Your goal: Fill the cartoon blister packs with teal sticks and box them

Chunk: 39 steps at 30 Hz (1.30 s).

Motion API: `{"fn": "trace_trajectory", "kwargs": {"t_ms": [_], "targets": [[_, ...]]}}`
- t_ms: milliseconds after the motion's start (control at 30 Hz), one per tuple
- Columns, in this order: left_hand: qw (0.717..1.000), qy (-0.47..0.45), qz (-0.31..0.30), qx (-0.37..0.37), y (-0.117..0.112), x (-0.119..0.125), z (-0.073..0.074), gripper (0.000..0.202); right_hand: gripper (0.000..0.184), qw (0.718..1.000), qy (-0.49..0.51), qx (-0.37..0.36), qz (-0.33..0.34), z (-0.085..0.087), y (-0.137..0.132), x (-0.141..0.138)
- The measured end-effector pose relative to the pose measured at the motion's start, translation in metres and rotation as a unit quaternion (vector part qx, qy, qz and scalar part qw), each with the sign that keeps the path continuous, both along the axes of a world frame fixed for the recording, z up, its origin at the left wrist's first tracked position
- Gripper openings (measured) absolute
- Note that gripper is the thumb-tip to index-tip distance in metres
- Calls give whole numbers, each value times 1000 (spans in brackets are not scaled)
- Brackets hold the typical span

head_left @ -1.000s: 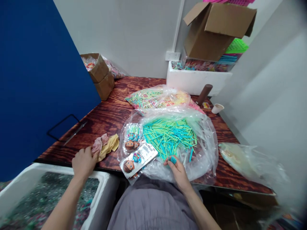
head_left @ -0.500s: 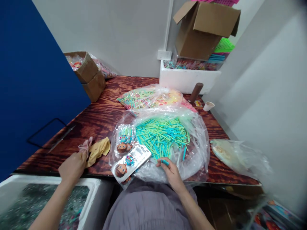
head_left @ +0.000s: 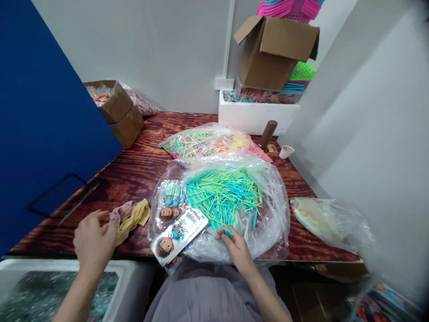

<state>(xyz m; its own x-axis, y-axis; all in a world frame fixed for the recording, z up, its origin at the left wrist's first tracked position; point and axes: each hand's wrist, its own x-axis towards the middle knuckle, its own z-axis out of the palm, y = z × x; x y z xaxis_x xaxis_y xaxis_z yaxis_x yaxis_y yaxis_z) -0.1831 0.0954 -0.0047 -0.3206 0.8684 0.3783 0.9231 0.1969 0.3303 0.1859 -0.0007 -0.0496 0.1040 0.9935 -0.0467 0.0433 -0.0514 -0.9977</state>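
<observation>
My right hand (head_left: pixel 236 248) is closed around a few short blue and green sticks (head_left: pixel 228 232), at the front edge of an opened clear plastic bag (head_left: pixel 276 223). Loose green and blue sticks (head_left: pixel 223 192) lie heaped in that bag. On its left side are printed packets (head_left: pixel 181 235) with a cartoon face. My left hand (head_left: pixel 95 239) is over the table's left front, fingers apart, beside a crumpled pink cloth-like piece (head_left: pixel 121 211). A yellow one (head_left: pixel 136 219) lies against it.
Behind is another bag of multicoloured sticks (head_left: pixel 201 141). A white foam box (head_left: pixel 258 117) with a cardboard box (head_left: pixel 268 62) above stands at the back. A brown cylinder (head_left: pixel 268 134), paper cup (head_left: pixel 286 152) and plastic bag (head_left: pixel 328 223) are right. A foam bin (head_left: pixel 129 273) sits lower left.
My left hand has let go of the pink piece and drawn slightly left, its fingers opening. My right hand keeps the sticks in nearly the same place. The view has tilted up a little.
</observation>
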Motion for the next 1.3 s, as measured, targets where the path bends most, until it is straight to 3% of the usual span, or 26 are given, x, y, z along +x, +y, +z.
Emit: {"fn": "trace_trajectory", "kwargs": {"t_ms": [67, 133, 233, 367, 600, 833, 1000, 1167, 1233, 1300], "targets": [[991, -70, -112, 14, -18, 34, 7, 29, 31, 1000, 3, -5, -4, 0, 0, 0], [970, -106, -219, -25, -34, 69, 4, 26, 30, 1000, 5, -7, -8, 0, 0, -1], [960, -79, -265, -43, -50, 111, -9, 26, 27, 1000, 4, -3, -6, 0, 0, -1], [970, -3, -241, -19, -54, 137, -20, 19, 25, 1000, 3, 3, 4, 3, -1, 0], [972, 69, -208, -83, -47, 142, -19, 34, 22, 1000, 1, 3, 15, -4, -2, 1], [979, 58, -187, -63, -48, 147, -25, 38, 23, 1000, 5, 8, 21, -4, -2, 1], [975, -50, -215, -18, -44, 142, -35, 24, 24, 1000, 6, 6, 20, -4, -1, 1], [955, -146, -257, -18, -31, 132, -22, 22, 23, 1000, 9, 12, 16, -7, 0, 1], [933, -237, -272, -23, -26, 128, -12, 21, 23, 1000, 7, 15, 15, -8, 0, 0], [887, -378, -263, -29, -24, 126, -2, 21, 23, 1000, 5, 20, 18, -7, 0, 0]]}}
